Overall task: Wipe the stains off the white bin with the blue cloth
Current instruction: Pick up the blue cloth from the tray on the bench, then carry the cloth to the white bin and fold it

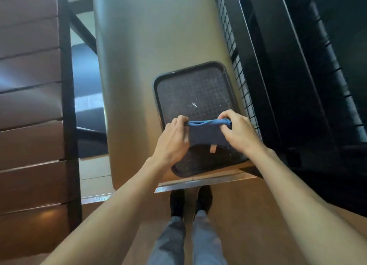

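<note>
A person, seen from above, is stretching one blue cloth [208, 132] between two bare hands at the centre of the frame. The left hand [172, 139] is pinching the cloth's left end, its fingers [181, 121] curled tight over the bunched fabric; the right hand [238, 131] is gripping the right end, its fingers [226, 115] folded over the top edge and clamped on the cloth. A single small tan label [212, 148] is hanging from the cloth's lower hem.

The cloth is being held just above one dark, rectangular plastic tray with rounded corners and a textured surface [190, 89], which is lying on the near end of a long beige counter [155, 46] running up through the middle of the frame. Pale specks and one whitish smear [193, 105] are showing on the tray. No white bin can be made out in this view.

To the right of the counter, one black wire-grid panel [238, 70] is running alongside a dark frame. Brown padded seating [29, 85] is filling the left side. At the bottom centre, two black shoes [190, 201] and two grey trouser legs [188, 241] are standing on a wooden floor [248, 215].
</note>
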A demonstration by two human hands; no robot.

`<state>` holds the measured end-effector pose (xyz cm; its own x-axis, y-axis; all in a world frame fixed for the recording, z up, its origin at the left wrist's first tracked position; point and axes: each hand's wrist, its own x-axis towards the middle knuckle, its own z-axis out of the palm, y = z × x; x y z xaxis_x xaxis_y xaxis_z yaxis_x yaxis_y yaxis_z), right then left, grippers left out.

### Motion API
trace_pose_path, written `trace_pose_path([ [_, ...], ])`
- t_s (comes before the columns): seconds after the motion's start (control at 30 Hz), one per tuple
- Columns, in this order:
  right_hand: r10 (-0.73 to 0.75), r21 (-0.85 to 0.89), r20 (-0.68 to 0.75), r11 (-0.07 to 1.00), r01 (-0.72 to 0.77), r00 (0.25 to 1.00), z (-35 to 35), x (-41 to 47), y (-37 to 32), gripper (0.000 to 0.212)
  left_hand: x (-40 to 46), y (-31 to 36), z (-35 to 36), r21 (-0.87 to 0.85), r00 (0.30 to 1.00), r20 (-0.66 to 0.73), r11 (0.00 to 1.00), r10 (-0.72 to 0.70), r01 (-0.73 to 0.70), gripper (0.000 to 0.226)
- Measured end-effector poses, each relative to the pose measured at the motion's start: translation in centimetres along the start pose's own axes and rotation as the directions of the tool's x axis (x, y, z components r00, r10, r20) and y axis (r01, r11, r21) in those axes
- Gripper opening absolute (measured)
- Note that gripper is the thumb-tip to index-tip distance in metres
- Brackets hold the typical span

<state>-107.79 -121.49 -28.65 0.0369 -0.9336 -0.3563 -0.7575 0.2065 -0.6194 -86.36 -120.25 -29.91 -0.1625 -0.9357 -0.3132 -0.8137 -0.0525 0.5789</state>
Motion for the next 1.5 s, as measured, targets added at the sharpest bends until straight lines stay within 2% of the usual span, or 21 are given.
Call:
trace_pose_path([
  [0.1, -0.027, 0.058, -0.021, 0.998, 0.028, 0.999, -2.6, -2.4, -1.6, 0.028, -2.3, 2.1, -2.7, -0.028, 0.997, -0.033, 0.997, 0.065, -0.066, 0.022],
  [0.3, -0.119, 0.143, -0.145, 0.980, 0.140, 0.982, -9.3, -7.3, -6.8, 0.014, -6.5, 7.2, -9.2, -0.089, 0.958, -0.246, 0.980, 0.151, -0.177, 0.022],
  [0.43, -0.162, 0.247, -0.232, 0.944, 0.219, 0.959, -13.9, -9.9, -11.1, 0.009, -8.8, 10.6, -14.7, -0.081, 0.903, -0.367, 0.959, 0.225, -0.271, 0.022],
  [0.57, -0.223, 0.466, -0.274, 0.820, 0.332, 0.935, -17.7, -12.1, -15.6, 0.007, -11.5, 13.8, -20.3, -0.163, 0.832, -0.479, 0.903, 0.279, -0.397, 0.018],
  [0.7, -0.306, 0.575, -0.309, 0.694, 0.433, 0.901, -19.8, -14.0, -19.6, 0.013, -14.3, 15.9, -24.2, -0.193, 0.746, -0.600, 0.852, 0.290, -0.486, 0.021],
  [0.87, -0.366, 0.582, -0.383, 0.617, 0.530, 0.848, -20.2, -16.1, -23.1, 0.016, -17.8, 17.7, -26.6, -0.315, 0.678, -0.726, 0.819, 0.118, -0.480, 0.010],
  [1.0, -0.457, 0.527, -0.379, 0.608, 0.594, 0.805, -18.9, -17.6, -25.2, 0.012, -20.6, 17.1, -27.0, -0.423, 0.672, -0.741, 0.782, -0.009, -0.457, 0.011],
  [1.2, -0.532, 0.454, -0.275, 0.662, 0.596, 0.801, -15.1, -19.4, -26.1, 0.016, -25.9, 13.9, -25.7, -0.572, 0.656, -0.719, 0.730, -0.228, -0.373, 0.012],
  [1.3, -0.562, 0.461, -0.225, 0.659, 0.595, 0.796, -12.0, -20.9, -27.2, 0.004, -28.7, 11.6, -25.2, -0.613, 0.603, -0.724, 0.714, -0.334, -0.340, 0.015],
  [1.37, -0.575, 0.462, -0.196, 0.661, 0.592, 0.795, -9.8, -22.2, -28.2, 0.011, -30.6, 9.8, -25.1, -0.644, 0.554, -0.723, 0.693, -0.413, -0.324, 0.016],
  [1.5, -0.598, 0.512, -0.101, 0.654, 0.557, 0.795, -5.3, -24.6, -30.8, 0.010, -34.8, 6.1, -25.1, -0.701, 0.496, -0.695, 0.644, -0.520, -0.306, 0.020],
])
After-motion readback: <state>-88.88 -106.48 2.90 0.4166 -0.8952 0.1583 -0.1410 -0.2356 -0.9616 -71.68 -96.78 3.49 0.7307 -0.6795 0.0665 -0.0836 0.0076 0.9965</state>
